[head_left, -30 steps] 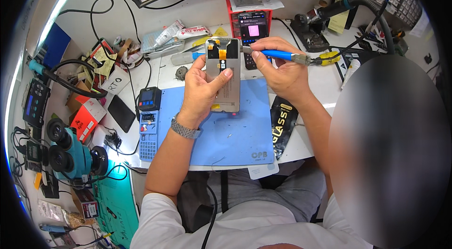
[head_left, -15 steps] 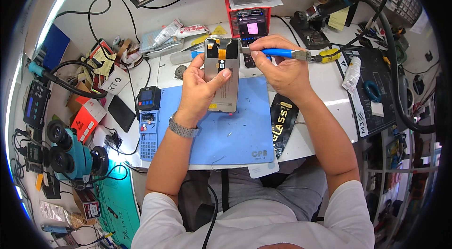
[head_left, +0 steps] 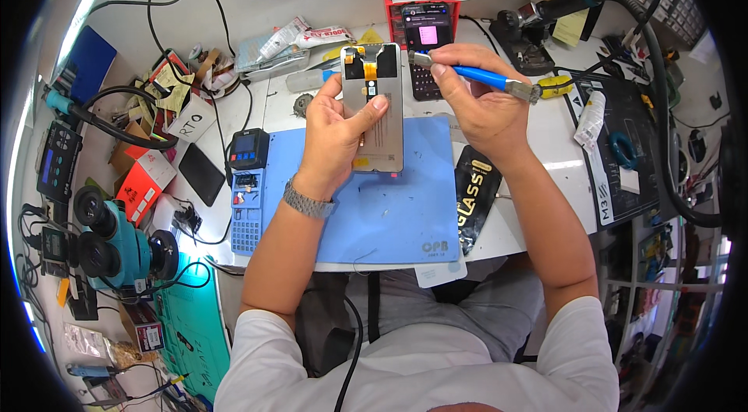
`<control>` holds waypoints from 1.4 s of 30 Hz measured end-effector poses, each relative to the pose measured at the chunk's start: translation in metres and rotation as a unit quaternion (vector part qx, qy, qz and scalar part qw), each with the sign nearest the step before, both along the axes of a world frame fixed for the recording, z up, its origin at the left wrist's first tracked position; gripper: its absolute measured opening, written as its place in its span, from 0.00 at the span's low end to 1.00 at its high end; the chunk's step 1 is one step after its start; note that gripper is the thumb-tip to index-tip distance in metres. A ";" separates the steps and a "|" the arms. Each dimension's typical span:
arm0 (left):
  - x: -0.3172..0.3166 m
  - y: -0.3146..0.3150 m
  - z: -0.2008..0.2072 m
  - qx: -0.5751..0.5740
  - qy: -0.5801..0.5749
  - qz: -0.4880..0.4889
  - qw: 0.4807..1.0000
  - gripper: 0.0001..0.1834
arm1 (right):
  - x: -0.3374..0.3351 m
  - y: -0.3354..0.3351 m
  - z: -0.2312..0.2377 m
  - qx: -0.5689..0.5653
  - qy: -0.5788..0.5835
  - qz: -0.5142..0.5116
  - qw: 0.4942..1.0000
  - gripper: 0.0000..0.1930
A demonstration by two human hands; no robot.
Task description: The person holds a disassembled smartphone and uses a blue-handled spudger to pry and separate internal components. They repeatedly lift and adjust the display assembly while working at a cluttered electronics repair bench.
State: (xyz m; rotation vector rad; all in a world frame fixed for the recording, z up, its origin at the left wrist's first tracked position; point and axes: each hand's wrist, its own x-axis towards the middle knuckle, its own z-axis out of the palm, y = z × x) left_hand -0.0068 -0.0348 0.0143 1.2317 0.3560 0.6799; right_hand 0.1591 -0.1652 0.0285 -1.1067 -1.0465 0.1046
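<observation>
My left hand [head_left: 336,135] is closed around a phone screen [head_left: 383,142] held above the blue mat, its thumb pressed on the grey metal back. An orange flex cable [head_left: 370,71] and black areas show at the screen's upper end. To the right, my right hand [head_left: 487,100] pinches a blue-handled brush [head_left: 485,77] with metal-clad ends, held slantwise. The brush's left end is just beside the screen's upper right corner, apart from it.
The blue mat [head_left: 421,202] lies beneath, with a black packet [head_left: 475,202] at its right edge. A lit phone [head_left: 427,85] leans against a red drawer unit behind. A microscope [head_left: 117,244] stands at left; a soldering-type stand [head_left: 523,46] and hose are at right.
My right hand has drawn slightly right, and the brush's tip has come away from the screen's edge. The brush now slants more. The view has shifted a little.
</observation>
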 end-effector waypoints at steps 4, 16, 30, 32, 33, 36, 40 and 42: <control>0.000 0.003 -0.004 0.012 0.012 -0.003 1.000 0.26 | 0.007 0.006 -0.011 -0.003 -0.041 -0.011 0.999 0.05; 0.002 0.002 -0.011 0.024 -0.005 0.007 1.000 0.26 | 0.012 -0.002 -0.010 -0.088 -0.055 0.034 0.994 0.04; 0.002 0.002 -0.007 -0.055 -0.023 0.004 0.998 0.22 | 0.005 -0.003 -0.011 -0.109 -0.009 0.058 0.992 0.05; 0.000 0.004 -0.009 -0.032 -0.012 -0.004 0.999 0.22 | 0.002 -0.001 -0.009 -0.119 0.042 0.051 0.991 0.05; -0.001 0.005 -0.010 -0.021 -0.007 -0.008 1.000 0.22 | 0.001 0.000 -0.008 -0.104 0.030 0.038 0.993 0.05; 0.001 0.006 -0.010 -0.035 -0.027 0.001 0.999 0.23 | 0.001 0.001 -0.009 -0.089 -0.008 0.042 0.995 0.05; 0.001 0.007 -0.006 -0.051 -0.047 0.038 0.997 0.21 | 0.006 -0.004 -0.015 -0.144 -0.024 0.115 0.983 0.04; 0.001 0.008 -0.012 -0.048 -0.042 0.026 0.998 0.20 | 0.004 -0.003 -0.015 -0.121 -0.023 0.097 0.988 0.05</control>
